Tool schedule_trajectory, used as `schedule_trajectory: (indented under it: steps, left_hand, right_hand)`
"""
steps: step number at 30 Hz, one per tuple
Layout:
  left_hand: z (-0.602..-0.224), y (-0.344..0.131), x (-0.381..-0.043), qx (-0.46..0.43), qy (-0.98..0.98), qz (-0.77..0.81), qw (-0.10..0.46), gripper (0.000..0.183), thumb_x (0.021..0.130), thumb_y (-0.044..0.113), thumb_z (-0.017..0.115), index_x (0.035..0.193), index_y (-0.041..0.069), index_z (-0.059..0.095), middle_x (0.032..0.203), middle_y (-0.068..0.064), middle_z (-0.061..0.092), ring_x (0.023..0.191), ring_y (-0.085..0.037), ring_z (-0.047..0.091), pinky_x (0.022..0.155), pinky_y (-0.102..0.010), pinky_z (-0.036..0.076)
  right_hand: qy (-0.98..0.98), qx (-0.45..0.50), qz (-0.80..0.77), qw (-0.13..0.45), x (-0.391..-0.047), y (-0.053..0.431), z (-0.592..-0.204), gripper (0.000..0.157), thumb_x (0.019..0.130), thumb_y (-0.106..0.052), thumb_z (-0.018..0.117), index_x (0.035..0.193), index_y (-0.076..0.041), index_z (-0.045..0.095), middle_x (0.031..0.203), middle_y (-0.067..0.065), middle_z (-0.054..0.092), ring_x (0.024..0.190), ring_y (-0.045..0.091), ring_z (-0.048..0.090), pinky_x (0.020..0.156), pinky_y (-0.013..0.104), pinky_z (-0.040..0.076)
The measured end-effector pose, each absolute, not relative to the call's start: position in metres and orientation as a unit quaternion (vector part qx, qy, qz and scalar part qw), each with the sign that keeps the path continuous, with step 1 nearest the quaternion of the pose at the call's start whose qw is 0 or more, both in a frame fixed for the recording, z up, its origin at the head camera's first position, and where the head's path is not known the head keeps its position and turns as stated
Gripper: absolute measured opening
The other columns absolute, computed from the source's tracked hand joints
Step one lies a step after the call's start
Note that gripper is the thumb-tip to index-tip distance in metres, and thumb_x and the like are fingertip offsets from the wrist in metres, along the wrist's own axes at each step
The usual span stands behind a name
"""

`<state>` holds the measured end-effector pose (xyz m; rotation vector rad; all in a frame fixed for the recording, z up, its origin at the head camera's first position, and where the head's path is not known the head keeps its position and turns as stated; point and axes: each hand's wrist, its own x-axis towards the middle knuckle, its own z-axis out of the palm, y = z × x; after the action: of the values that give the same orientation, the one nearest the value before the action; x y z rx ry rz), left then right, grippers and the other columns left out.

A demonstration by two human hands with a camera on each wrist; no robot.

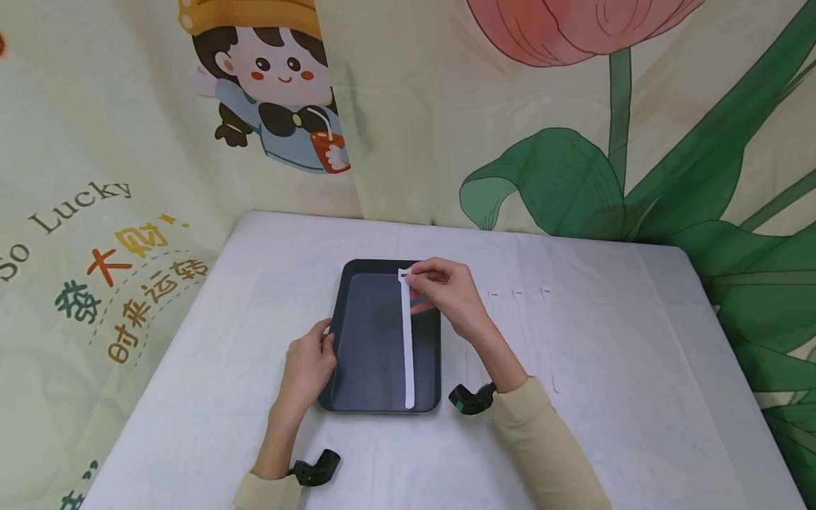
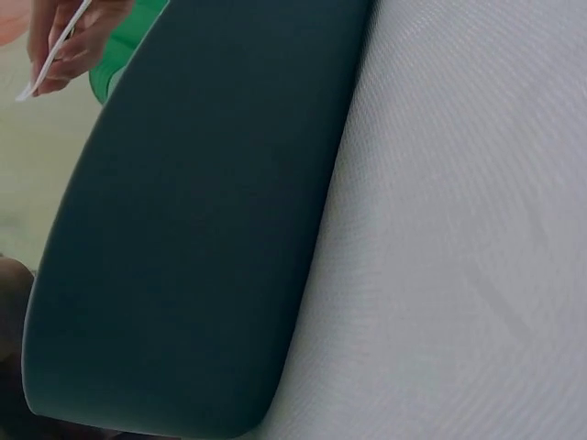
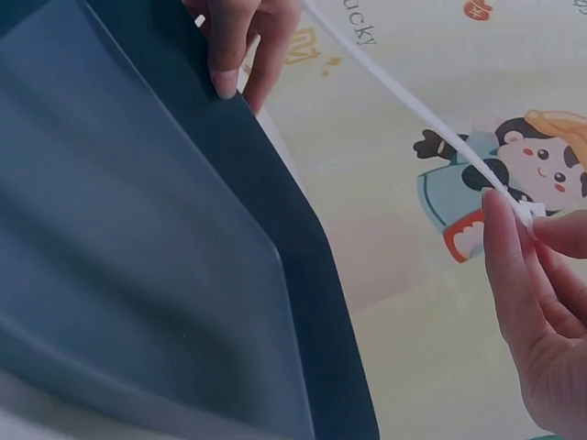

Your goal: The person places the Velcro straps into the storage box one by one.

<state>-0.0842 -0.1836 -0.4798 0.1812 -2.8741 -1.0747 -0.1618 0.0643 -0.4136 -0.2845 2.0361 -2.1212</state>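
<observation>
Left hand (image 1: 310, 365) on the tray (image 1: 372, 340), right hand (image 1: 449, 294) on a white strip (image 1: 408, 347): that's the head view. Left fingers grip the tray's left edge, a hold I take to be for steadying it while leaving the inside uncovered. Right thumb and fingers meet in a pinch at the strip's wider far end; its length points back toward the person, over the tray's right half. Pinching only that end, I'd say, leaves the rest free to swing. Off to the right, three more strips (image 1: 551, 340) lie side by side on the white cloth (image 1: 637, 340), spaced apart, presumably so each can be picked up singly. A forearm (image 1: 500, 354) hides part of them.

Over to the left wrist: the tray's dark surface fills the middle, cloth to its right. Up at top left, the right hand pinches the strip. Only a shadowy bit of the left hand shows, too little to read its grip.

Right wrist, and it's clearer: the left thumb lies on the tray's rim, other fingers outside, clamping the edge between. The right fingertips nip the strip's end in the air, against the patterned wall (image 3: 394, 220). Whether the strip's other end touches the tray, I can't tell.
</observation>
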Motion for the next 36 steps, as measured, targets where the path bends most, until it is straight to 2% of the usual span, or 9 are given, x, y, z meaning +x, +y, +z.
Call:
schedule_trajectory:
  steps: [4,8,13,28,36]
  left_hand:
    - [-0.48,-0.184,-0.084,0.059,-0.934,-0.35,0.035,0.037,0.102,0.002,0.051,0.136,-0.011,0.058,0.107,-0.032,0.072,0.079,-0.035,0.071,0.068,-0.046,0.055]
    - [-0.48,-0.184,-0.084,0.063,-0.933,-0.353,0.027,0.038,0.103,0.002,0.05,0.138,-0.011,0.056,0.107,-0.032,0.072,0.077,-0.033,0.071,0.064,-0.042,0.054]
    - [-0.479,-0.183,-0.084,0.063,-0.933,-0.354,0.023,0.038,0.103,0.002,0.051,0.138,-0.011,0.056,0.108,-0.032,0.072,0.078,-0.033,0.071,0.062,-0.039,0.054]
    - [-0.48,-0.184,-0.083,0.066,-0.933,-0.353,0.023,0.038,0.103,0.003,0.049,0.138,-0.011,0.056,0.11,-0.032,0.071,0.084,-0.037,0.072,0.07,-0.046,0.056]
    - [-0.479,-0.182,-0.084,0.068,-0.931,-0.357,0.021,0.038,0.103,0.003,0.049,0.139,-0.01,0.055,0.113,-0.033,0.071,0.09,-0.039,0.073,0.074,-0.048,0.057]
  right_hand:
    - [0.683,-0.094,-0.718,0.091,-0.163,0.056,-0.413,0.018,0.097,-0.01,0.07,0.11,0.002,0.071,0.094,0.014,0.073,0.077,0.025,0.071,0.07,0.047,0.062]
    - [0.675,-0.086,-0.727,0.088,-0.165,0.05,-0.412,0.018,0.097,-0.01,0.069,0.11,0.002,0.07,0.093,0.012,0.072,0.076,0.024,0.071,0.072,0.05,0.061]
    - [0.66,-0.08,-0.742,0.089,-0.169,0.044,-0.412,0.017,0.096,-0.007,0.068,0.109,0.004,0.07,0.09,0.01,0.071,0.073,0.022,0.071,0.069,0.047,0.062]
    - [0.655,-0.073,-0.745,0.104,-0.177,0.024,-0.423,0.019,0.096,-0.004,0.068,0.111,0.006,0.069,0.094,0.016,0.073,0.075,0.025,0.07,0.066,0.046,0.062]
    - [0.653,-0.055,-0.747,0.115,-0.181,0.015,-0.43,0.018,0.095,-0.004,0.069,0.11,0.007,0.069,0.091,0.013,0.073,0.071,0.022,0.069,0.065,0.044,0.062]
